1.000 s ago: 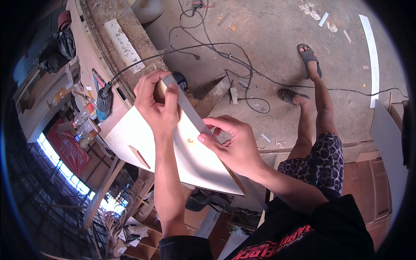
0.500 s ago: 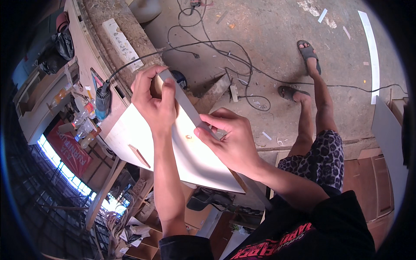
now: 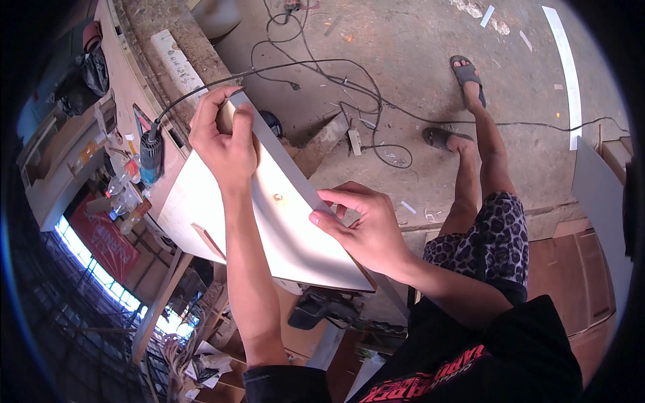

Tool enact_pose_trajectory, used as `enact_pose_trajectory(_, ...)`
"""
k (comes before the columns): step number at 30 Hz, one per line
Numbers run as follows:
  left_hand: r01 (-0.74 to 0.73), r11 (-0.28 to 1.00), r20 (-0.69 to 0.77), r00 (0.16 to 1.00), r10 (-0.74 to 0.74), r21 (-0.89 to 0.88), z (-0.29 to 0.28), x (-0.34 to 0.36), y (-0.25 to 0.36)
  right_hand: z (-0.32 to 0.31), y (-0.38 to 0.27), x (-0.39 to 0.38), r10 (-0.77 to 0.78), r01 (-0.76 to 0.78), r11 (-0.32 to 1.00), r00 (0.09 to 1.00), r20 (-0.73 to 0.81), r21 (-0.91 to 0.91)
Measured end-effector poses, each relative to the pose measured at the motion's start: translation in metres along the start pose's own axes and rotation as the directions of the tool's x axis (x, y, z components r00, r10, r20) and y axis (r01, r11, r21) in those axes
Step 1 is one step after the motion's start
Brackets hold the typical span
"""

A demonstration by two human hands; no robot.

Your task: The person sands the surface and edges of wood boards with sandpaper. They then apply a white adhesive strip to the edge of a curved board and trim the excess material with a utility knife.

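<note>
My left hand (image 3: 224,138) is closed on the upper end of a long, narrow strip (image 3: 279,161) with a grey face, set along the edge of a white board (image 3: 275,242). My right hand (image 3: 356,225) grips the same strip lower down, thumb on the near side and fingers curled at the far side. A small wooden block (image 3: 209,240) lies on the board's left part. A blue and black power tool (image 3: 151,161) rests at the left of the board, its cable running rightward.
A dusty ledge (image 3: 141,40) holds a white bar (image 3: 176,60). Cables (image 3: 349,101) snake over the concrete floor (image 3: 410,47). Plastic bottles (image 3: 121,195) stand at left. The wearer's legs and sandals (image 3: 470,80) are at right, beside a grey panel (image 3: 598,215).
Both hands still grip the strip. My left hand and the strip's upper end have moved up and left in the view, while my right hand sits slightly farther right along the strip.
</note>
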State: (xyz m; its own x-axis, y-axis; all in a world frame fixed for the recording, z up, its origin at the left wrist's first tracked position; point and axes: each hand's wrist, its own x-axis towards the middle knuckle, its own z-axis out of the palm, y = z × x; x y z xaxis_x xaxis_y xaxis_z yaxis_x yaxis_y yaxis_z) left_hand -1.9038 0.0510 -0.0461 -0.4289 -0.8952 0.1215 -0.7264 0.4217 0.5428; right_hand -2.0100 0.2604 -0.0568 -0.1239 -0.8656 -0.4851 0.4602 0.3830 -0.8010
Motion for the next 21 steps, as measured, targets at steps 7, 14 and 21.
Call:
enact_pose_trajectory(7,0.018,0.999,0.001,1.000,-0.018,-0.040,0.0010,-0.0006,0.0002,0.0021,-0.0022,0.0004,-0.018,0.018,1.000,1.000,-0.019,0.009)
enact_pose_trajectory(14,-0.003,0.999,0.015,1.000,0.004,-0.048,0.0017,-0.0005,-0.0005,0.0028,-0.0019,0.0035,-0.057,0.056,0.997,0.998,-0.016,-0.048)
enact_pose_trajectory(21,0.008,0.997,0.008,1.000,-0.008,-0.074,0.0019,-0.0008,0.0008,0.0018,-0.0027,0.0042,-0.076,0.077,0.989,0.997,0.011,-0.129)
